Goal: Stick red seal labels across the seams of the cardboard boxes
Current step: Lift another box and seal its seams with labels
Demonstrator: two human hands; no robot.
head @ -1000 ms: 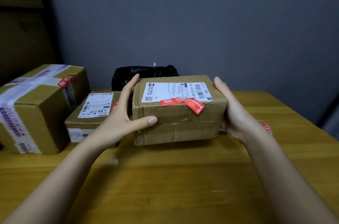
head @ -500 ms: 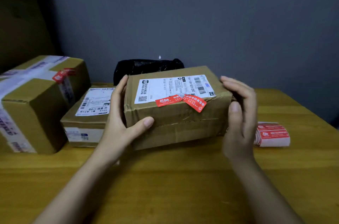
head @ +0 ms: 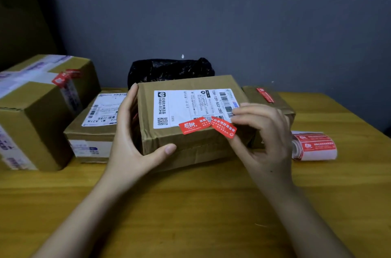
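On the bench (head: 190,205), the middle box (head: 190,141) sits between two hands. Left of it lies a flat box (head: 93,131), then a tall box (head: 36,122). Behind it sits a bag (head: 169,70); right, another box (head: 273,105), with the label roll (head: 313,146) nearer.

Near worktop (head: 190,215) bare, open for approach. Boxes (head: 42,114) block left, black bag (head: 169,69) behind, label roll (head: 313,145) + small box (head: 273,101) crowd right.
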